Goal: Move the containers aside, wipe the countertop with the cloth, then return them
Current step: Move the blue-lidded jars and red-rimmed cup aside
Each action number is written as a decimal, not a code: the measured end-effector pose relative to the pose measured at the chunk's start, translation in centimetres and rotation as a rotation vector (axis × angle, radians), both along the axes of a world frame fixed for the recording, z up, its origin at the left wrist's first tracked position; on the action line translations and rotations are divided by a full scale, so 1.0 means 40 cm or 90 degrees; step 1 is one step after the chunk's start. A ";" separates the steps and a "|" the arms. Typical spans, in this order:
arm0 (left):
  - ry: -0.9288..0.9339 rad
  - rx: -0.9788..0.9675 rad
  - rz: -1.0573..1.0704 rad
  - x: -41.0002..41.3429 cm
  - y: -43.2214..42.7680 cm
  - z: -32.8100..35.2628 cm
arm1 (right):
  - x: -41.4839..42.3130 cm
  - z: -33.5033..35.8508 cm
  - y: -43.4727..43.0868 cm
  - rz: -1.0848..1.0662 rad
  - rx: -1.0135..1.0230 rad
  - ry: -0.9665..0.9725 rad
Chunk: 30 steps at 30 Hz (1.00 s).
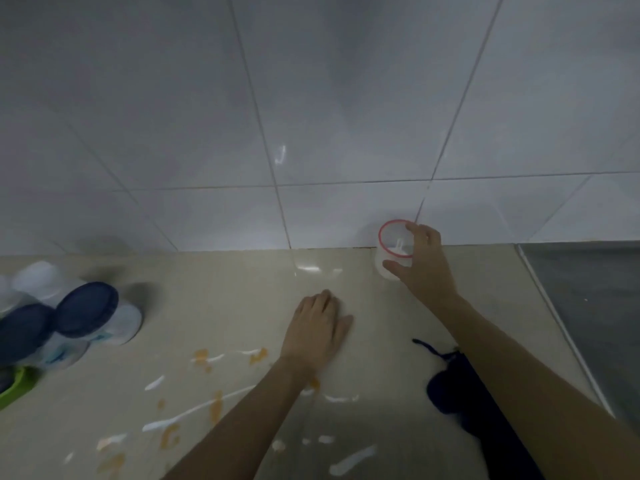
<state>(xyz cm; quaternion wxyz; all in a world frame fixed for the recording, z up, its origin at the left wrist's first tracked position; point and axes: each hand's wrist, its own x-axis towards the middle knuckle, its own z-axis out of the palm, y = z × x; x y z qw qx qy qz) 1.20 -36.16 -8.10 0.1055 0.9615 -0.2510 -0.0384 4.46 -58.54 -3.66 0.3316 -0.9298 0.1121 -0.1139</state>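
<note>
A clear container with a red rim (390,249) stands at the back of the beige countertop (225,271), against the tiled wall. My right hand (420,263) is wrapped around its right side, thumb in front and fingers over the rim. My left hand (317,329) lies flat, palm down, on the counter with nothing in it. A dark blue cloth (450,386) lies on the counter under my right forearm, partly hidden. Orange and white smears (207,407) cover the near part of the counter.
Several clear containers with dark blue lids (86,313) and one with a white lid (38,278) are grouped at the left edge. A green object (14,386) shows beside them. A grey surface (588,296) adjoins the counter on the right.
</note>
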 end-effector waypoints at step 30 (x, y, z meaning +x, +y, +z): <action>0.071 -0.011 0.262 -0.331 0.944 0.097 | -0.224 0.088 0.947 0.397 0.063 -0.009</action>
